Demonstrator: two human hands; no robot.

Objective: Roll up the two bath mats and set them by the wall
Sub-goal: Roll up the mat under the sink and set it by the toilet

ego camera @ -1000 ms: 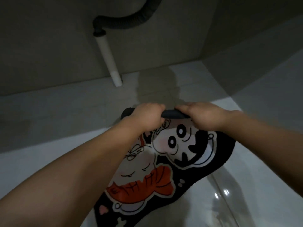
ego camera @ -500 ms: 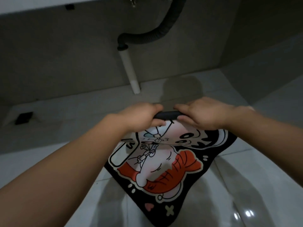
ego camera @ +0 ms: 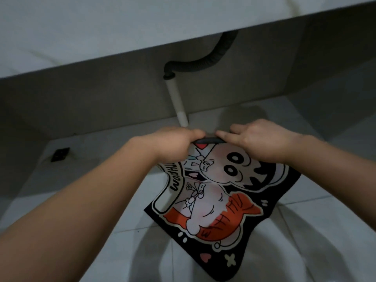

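Note:
A black bath mat (ego camera: pixel 219 202) printed with cartoon figures in white and orange lies on the pale tiled floor, its far edge curled into a thin dark roll (ego camera: pixel 209 140). My left hand (ego camera: pixel 175 143) grips the left end of that roll. On the right end my right hand (ego camera: pixel 256 142) presses down with its fingers bent over the roll. Only this one mat is in view. The mat's near corner runs toward the bottom edge of the frame.
A white countertop (ego camera: pixel 142 27) overhangs the far side. Under it a white drain pipe (ego camera: pixel 177 102) joined to a black corrugated hose (ego camera: pixel 205 62) meets the floor just beyond my hands. A dark floor drain (ego camera: pixel 60 154) sits left, by the grey wall (ego camera: pixel 101 94).
The view has tilted up, bringing the countertop into sight. My hands stay on the rolled far edge. More of the mat's near part shows now.

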